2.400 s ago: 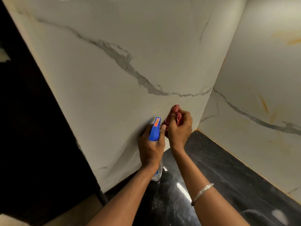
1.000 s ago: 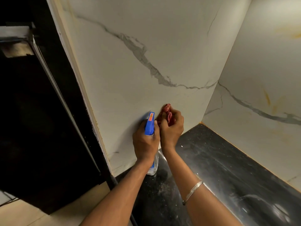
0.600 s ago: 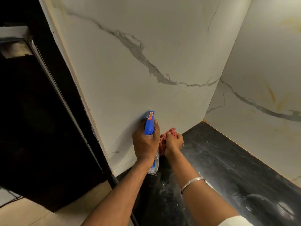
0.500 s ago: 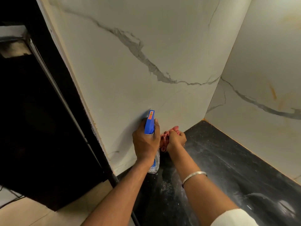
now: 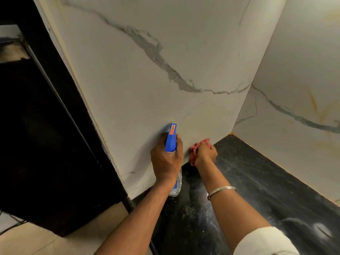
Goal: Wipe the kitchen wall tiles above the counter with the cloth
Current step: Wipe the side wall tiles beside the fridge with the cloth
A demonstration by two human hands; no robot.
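Down at the foot of the wall, the pink-red cloth is bunched in the right hand, whose fingers are curled round it and hold it against the lowest part of the white marble-look wall tile, just above the black counter. Part of the cloth sticks out above the knuckles and part hangs below the hand, close to the seam where tile meets counter. A thin silver bangle circles the right forearm, and a white sleeve covers the arm near the lower edge of the view.

Just beside it, the left hand grips a spray bottle by the neck, fingers wrapped round it. The blue trigger head with its small orange label rises above the fist, with its tip at or very near the tile, while the clear body shows below the wrist, its base low over the counter; whether it touches the counter cannot be told.

A grey vein runs diagonally across the tile toward the corner, where a second tiled wall meets it and carries faint yellowish streaks. The counter shows pale smears and specks. To the left of the tile's edge stands a dark cabinet side, with a beige floor below it.
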